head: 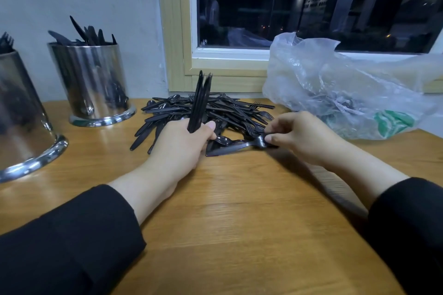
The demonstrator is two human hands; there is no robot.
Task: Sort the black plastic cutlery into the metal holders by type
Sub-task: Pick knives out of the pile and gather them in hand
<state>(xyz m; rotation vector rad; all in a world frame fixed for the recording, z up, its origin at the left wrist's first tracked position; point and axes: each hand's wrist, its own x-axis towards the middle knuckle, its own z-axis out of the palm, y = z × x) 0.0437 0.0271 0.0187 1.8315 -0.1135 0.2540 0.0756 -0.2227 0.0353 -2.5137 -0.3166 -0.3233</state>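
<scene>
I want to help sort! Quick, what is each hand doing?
Left hand: grips an upright bundle of cutlery.
Right hand: fingers pinch one piece from the pile.

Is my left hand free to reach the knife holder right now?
Probably yes: the left hand grips an upright cutlery bundle, but bare table lies between it and the knife holder.

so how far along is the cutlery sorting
Partly done. The holder by the wall already has knives standing in it, and the nearer holder shows fork tines. The left hand grips an upright bundle; the right hand pinches a piece off the pile, which remains large and mixed.
</scene>
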